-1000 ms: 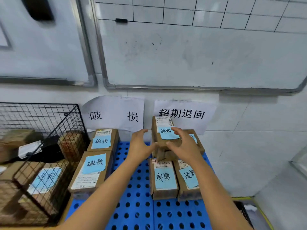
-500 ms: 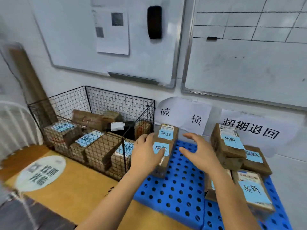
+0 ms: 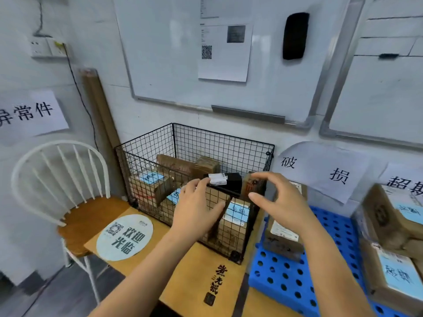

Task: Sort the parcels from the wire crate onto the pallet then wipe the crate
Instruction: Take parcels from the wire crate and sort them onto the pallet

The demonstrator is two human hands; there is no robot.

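1 black wire crate (image 3: 224, 143) stood on the yellow-brown wooden tabletop (image 3: 183, 271). about 7 brown cardboard parcels (image 3: 174, 164) crowded inside it; they overlapped, so the count was unsure. at least 3 of them carried blue handwritten notes, too blurred to read, and 1 black box with a white label (image 3: 225, 179) lay among them.

2 hands hung over the crate's near side. the left hand (image 3: 196, 209) had relaxed, slightly spread fingers, with fingertips at the top wire near the white label; whether they touched it could not be told. the right hand (image 3: 281, 200) had curved fingers and thumb held apart, gripping nothing.

just right of the crate lay 1 blue perforated plastic pallet (image 3: 286, 277). 1 sorted parcel (image 3: 283, 234) showed below the right hand, and another was mostly hidden behind that hand. at least 2 stacked parcels (image 3: 393, 268) sat at the right edge, cut off; 1 blue note there read "超期".

3 white paper signs hung on the wall. the middle sign (image 3: 315, 170) read "破损". the right sign (image 3: 405, 181) showed "超" and was then cropped. the left sign (image 3: 29, 113) read "常件" after a cropped character. 1 round sticker (image 3: 124, 236) read "欢迎光临".
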